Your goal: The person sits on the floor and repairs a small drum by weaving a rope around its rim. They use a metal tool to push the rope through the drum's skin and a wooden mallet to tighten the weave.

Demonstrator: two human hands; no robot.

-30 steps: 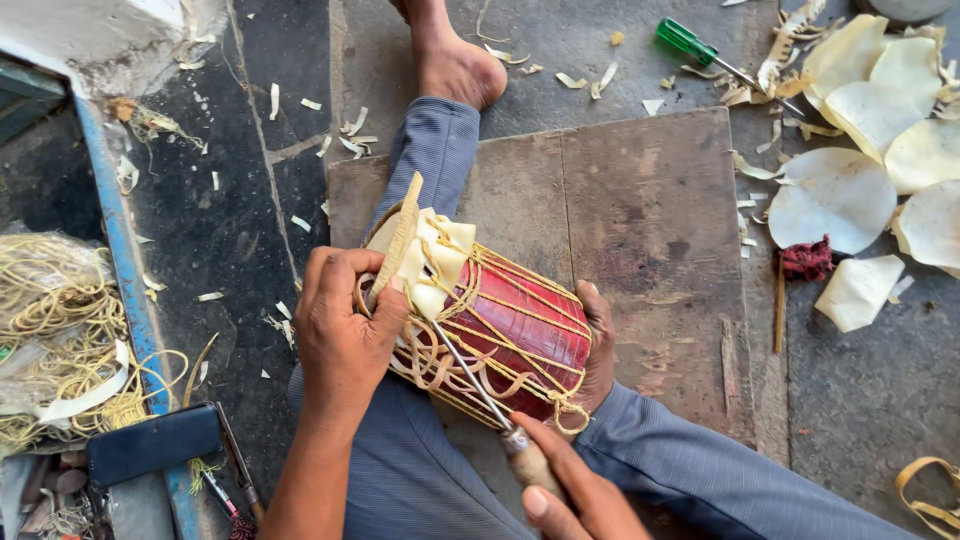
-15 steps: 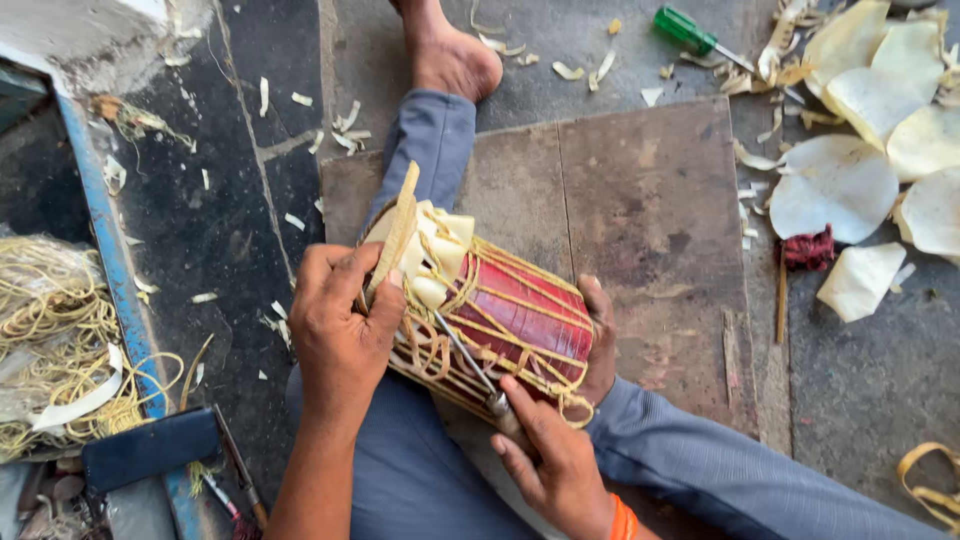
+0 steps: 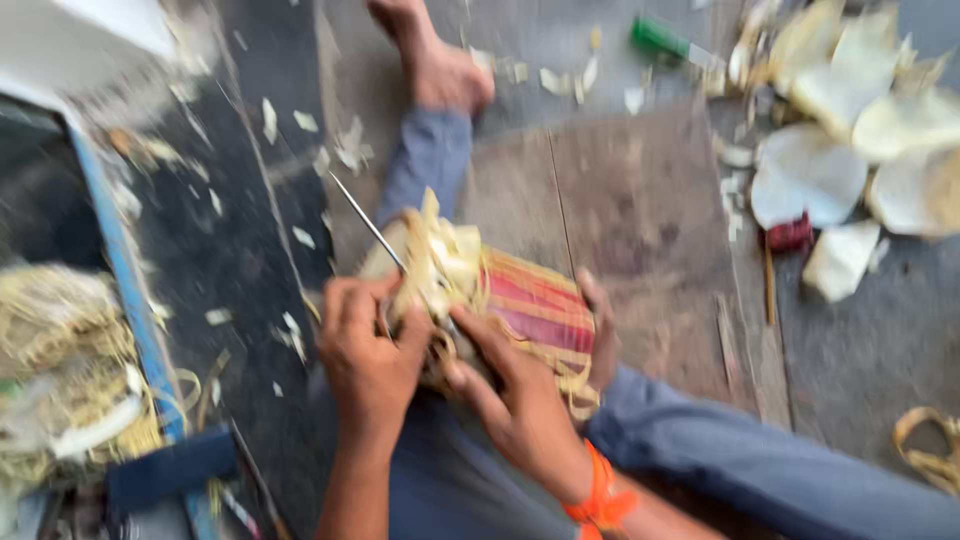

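Note:
A small drum [image 3: 540,310] with a red-striped body and pale lacing lies across my lap, blurred by motion. My left hand [image 3: 368,352] grips its near end, where pale strips bunch up. My right hand [image 3: 512,392], with an orange band at the wrist, presses against the lacing and is closed around a tool whose handle is hidden. The tool's thin metal spike [image 3: 365,222] pokes out past the drum toward the upper left. Toes [image 3: 598,330] brace the drum's far side.
My bare foot [image 3: 445,72] rests at the top on a wooden board [image 3: 640,200]. Pale hide pieces [image 3: 810,180], a green object [image 3: 660,38] and a red rag [image 3: 790,235] lie at the right. A blue frame edge [image 3: 120,270] and a heap of straw-coloured strips [image 3: 60,360] are at the left.
My right hand has moved up from the lap to the drum, driving the spike through the lacing until its tip shows beyond the left end. The view has shifted and blurred.

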